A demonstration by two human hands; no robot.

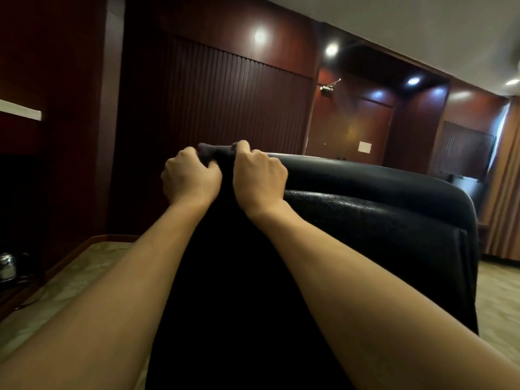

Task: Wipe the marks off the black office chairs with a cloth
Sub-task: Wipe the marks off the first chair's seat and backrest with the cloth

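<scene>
At far left a kettle [8,266] sits low by the dark wood wall [70,80], with a cord trailing on the pale floor [84,266]; it is well apart from the work.

The left hand [191,175] is curled, fingers bunched round one end of the dark cloth [215,153], which lies at the top edge of the chair [365,192]. Just beside it the right hand [257,175] also curls its fingers over the cloth and the chair's top rim. Both seem to grip so that the cloth can be pressed hard on the leather and dragged along the rim, where marks would likely gather. Whether the cloth is folded or wadded, I cannot tell; it is mostly hidden by the fingers.

To the right the chair back runs off, glossy on top and grained lower down. No marks show plainly in this dim light. Both forearms reach over the dark chair back, so the lower surface is hidden in shadow.

Beyond, a door [349,130] and curtains [503,178] stand at the right, far off. Nothing blocks a sweep rightward along the rim.
</scene>
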